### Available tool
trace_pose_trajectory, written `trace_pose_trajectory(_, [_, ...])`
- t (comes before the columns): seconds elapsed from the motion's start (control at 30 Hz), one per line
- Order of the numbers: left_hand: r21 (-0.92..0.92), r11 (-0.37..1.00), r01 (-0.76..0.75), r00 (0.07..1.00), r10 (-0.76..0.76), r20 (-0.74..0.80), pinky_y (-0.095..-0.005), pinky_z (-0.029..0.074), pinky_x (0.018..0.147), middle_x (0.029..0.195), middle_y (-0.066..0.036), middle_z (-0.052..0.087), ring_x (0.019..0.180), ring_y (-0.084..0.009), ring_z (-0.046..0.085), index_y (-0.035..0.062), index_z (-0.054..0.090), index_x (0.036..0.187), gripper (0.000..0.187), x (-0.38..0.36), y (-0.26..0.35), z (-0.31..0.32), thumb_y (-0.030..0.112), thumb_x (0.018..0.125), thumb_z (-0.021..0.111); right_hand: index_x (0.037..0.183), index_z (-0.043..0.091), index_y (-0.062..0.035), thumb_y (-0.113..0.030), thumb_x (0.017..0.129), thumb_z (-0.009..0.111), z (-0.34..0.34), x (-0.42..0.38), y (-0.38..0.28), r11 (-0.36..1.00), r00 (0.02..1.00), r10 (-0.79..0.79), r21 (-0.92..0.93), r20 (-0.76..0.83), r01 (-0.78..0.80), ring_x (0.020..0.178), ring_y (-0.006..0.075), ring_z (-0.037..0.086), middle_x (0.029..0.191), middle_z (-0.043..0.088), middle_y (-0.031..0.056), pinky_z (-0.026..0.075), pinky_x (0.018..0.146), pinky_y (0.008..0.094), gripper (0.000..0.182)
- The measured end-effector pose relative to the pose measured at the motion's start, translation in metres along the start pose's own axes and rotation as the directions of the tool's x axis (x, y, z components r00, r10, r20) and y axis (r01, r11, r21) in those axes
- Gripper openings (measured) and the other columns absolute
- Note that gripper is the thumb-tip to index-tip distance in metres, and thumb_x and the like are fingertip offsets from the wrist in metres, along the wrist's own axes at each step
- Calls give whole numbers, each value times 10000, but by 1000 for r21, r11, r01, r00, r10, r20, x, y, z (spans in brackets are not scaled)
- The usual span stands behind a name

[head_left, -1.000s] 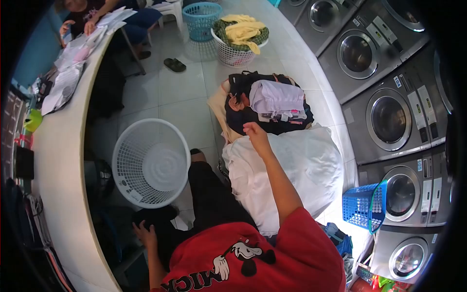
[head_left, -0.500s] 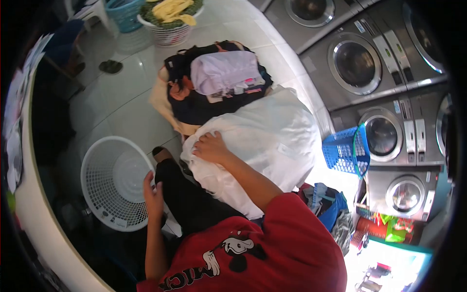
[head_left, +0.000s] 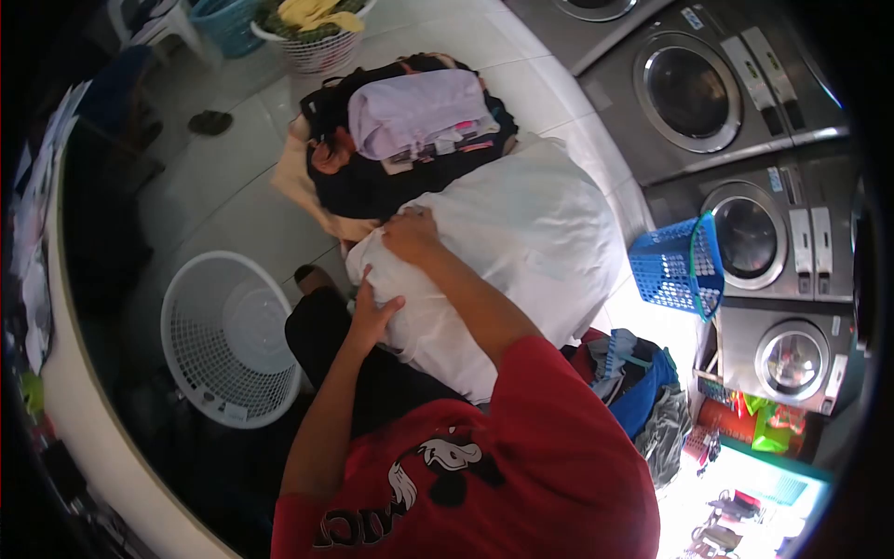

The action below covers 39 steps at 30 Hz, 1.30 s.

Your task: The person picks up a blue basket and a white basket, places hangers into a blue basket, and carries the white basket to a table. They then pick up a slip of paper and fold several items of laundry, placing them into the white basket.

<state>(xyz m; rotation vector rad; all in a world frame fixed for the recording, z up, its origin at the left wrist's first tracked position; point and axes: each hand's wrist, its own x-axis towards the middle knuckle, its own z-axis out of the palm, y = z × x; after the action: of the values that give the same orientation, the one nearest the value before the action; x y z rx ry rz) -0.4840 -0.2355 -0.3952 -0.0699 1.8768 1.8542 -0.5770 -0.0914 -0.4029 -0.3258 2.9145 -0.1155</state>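
Observation:
A large, bulging bundle of white cloth (head_left: 531, 242) lies in front of me on the floor. At its upper-left edge my right hand (head_left: 412, 235) has its fingers curled into the cloth. Just below, my left hand (head_left: 374, 315) rests against the bundle's near-left side, thumb spread away from the fingers. Whatever is inside the bundle is hidden. Against its far side lies a pile of dark clothes (head_left: 372, 191), topped by a folded pale lilac garment (head_left: 410, 112). A white plastic laundry basket (head_left: 228, 340), with nothing visible inside, stands left of my leg.
Front-loading machines (head_left: 689, 93) line the right side, with a blue basket (head_left: 670, 265) before them. A bag of clothes (head_left: 643, 382) sits at lower right. Another basket (head_left: 321, 51) heaped with laundry and a sandal (head_left: 210, 123) are farther back. A pale counter edge (head_left: 88, 373) curves along the left.
My left hand has moved from beside the white basket rightward onto the white bundle. My right hand has shifted slightly up, its fingers now curled into the cloth. The view has shifted a little.

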Motion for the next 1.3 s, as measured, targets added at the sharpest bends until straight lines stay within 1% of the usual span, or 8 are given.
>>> trace_pose_trajectory(0.33, [8,982,191,978,-191,81,-330,207,997,1336,-149,154,1224,-236,199,65,-11,1330,936,12,-12,35,190,691,660,833,616,-131,-300,772,478,2,-21,50,963,976,-206,159,-74,216,959,188,472,896,599,-1,312,849,454,225])
trace_pose_trajectory(0.73, [-29,979,201,957,-190,219,-360,154,1009,1349,-186,85,1250,-269,119,78,-19,1339,1026,17,0,106,279,632,697,840,599,-134,-273,764,518,-12,-64,124,975,988,-138,164,-64,147,938,177,476,896,586,-17,325,830,428,178])
trace_pose_trajectory(0.83, [-285,896,341,934,-289,210,-349,251,963,1264,-154,279,1148,-259,309,37,156,1299,878,34,-2,84,252,643,698,800,593,-125,-216,733,542,-11,-67,121,975,978,-101,177,-185,134,904,183,496,857,588,-8,342,807,405,123])
trace_pose_trajectory(0.9, [-130,970,206,898,-240,-368,-308,387,797,1185,-149,372,988,-182,448,-10,326,1163,644,70,-51,64,164,659,687,822,584,-122,-195,727,547,-16,-69,106,973,972,-17,220,-236,71,893,195,500,875,587,5,343,801,410,125])
trace_pose_trajectory(0.97, [-162,967,-198,870,97,-483,-309,399,773,1124,-138,414,942,-171,467,2,375,1067,520,101,-39,2,131,668,683,875,578,-127,-190,721,557,-39,-81,76,957,972,146,277,-186,-91,955,212,485,949,576,13,322,850,425,168])
trace_pose_trajectory(1.07, [-432,898,-84,911,-107,-399,-312,402,795,1081,-130,449,953,-186,466,-10,346,1126,585,126,5,-48,114,664,685,926,566,-134,-175,716,564,-19,-103,59,996,964,84,58,-254,-71,1050,229,447,1044,549,12,276,912,439,214])
trace_pose_trajectory(1.13, [-559,829,2,796,-340,-501,-308,422,750,960,-78,514,880,-193,501,33,299,1207,680,159,-6,-59,189,670,685,930,564,-134,-168,712,565,-15,-105,64,978,959,122,196,-257,-72,1086,229,423,1074,536,11,255,929,443,220])
trace_pose_trajectory(1.3, [-394,911,123,956,-216,-199,-373,340,906,1221,-136,385,1102,-275,404,42,227,1269,793,175,10,-89,217,652,693,927,557,-130,-150,707,562,-5,-104,74,916,957,172,394,-234,-68,1131,225,395,1121,516,11,228,950,441,221])
